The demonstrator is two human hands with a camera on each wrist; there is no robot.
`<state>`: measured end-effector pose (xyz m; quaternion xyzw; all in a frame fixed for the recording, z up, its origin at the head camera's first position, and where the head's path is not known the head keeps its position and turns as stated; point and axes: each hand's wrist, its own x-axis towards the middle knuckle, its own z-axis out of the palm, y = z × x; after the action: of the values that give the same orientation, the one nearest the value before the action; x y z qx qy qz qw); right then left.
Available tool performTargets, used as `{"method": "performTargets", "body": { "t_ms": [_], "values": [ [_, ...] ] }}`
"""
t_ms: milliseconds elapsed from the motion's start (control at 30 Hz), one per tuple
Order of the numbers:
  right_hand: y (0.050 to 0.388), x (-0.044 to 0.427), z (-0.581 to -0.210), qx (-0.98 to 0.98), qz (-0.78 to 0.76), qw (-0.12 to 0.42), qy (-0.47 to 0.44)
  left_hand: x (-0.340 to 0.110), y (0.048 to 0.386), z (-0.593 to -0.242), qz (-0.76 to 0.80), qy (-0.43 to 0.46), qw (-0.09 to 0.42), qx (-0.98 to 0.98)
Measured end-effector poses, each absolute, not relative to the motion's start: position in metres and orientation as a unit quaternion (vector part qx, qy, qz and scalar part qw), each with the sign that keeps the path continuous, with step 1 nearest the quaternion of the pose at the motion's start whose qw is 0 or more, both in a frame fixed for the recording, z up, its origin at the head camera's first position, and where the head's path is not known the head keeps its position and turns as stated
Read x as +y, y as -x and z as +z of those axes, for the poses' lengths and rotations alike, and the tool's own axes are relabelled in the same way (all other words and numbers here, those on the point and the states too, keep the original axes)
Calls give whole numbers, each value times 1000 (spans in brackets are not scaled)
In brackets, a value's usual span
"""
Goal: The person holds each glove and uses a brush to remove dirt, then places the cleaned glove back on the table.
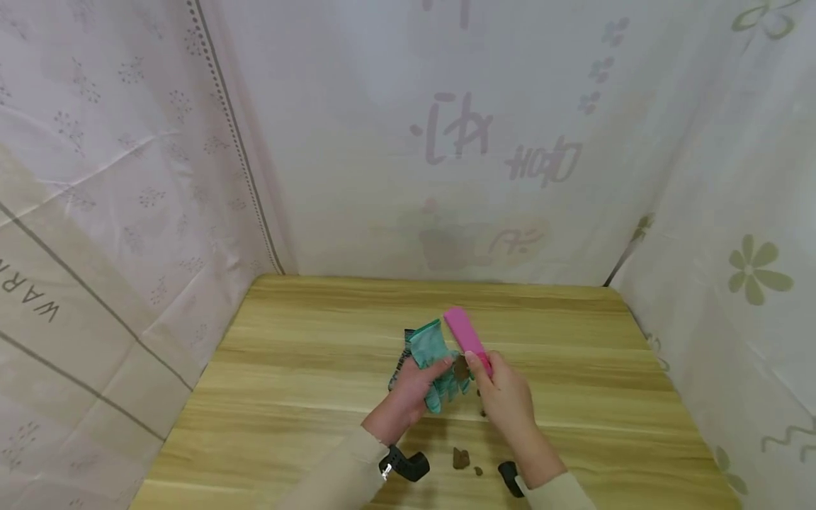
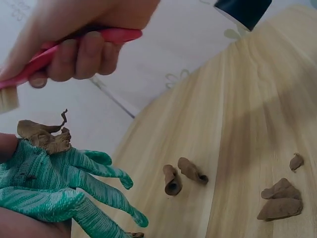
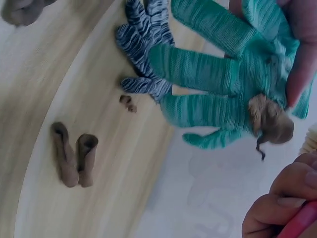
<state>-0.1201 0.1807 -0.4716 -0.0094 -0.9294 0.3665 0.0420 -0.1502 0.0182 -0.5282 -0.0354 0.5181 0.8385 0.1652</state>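
My left hand [image 1: 408, 391] holds a green knitted glove [image 1: 428, 344], thumb on top, the glove's fingers spread limply. A clay-like brown lump [image 2: 47, 136] sticks to the glove, with a thin curled strand standing up from it. In my right hand [image 1: 508, 402] is a pink brush [image 1: 463, 327], gripped by its handle. The brush's pale bristles [image 2: 8, 99] show in the left wrist view, above the lump and apart from it. Beyond the green glove, a black-and-white knitted glove [image 3: 138, 47] lies on the table.
On the wooden table [image 1: 306, 354] lie two rolled brown pieces [image 3: 72, 158], small crumbs [image 3: 128, 103] and a larger brown chunk [image 1: 460, 458] nearer me. Printed cloth [image 1: 357, 177] hangs behind the table and along both sides. Each wrist carries a black strap [image 1: 408, 465].
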Motion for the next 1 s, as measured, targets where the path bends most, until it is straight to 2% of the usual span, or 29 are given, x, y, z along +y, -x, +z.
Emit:
{"method": "performTargets", "body": {
  "t_ms": [367,767,1000],
  "values": [
    [122,174,-491,-944,328,15,25,27,157,-527,827,70,132,542],
    [111,180,-499,-944,330,14,4,15,166,-517,864,123,119,474],
    [109,186,-495,-939,343,1,27,14,166,-517,863,105,133,475]
  ]
}}
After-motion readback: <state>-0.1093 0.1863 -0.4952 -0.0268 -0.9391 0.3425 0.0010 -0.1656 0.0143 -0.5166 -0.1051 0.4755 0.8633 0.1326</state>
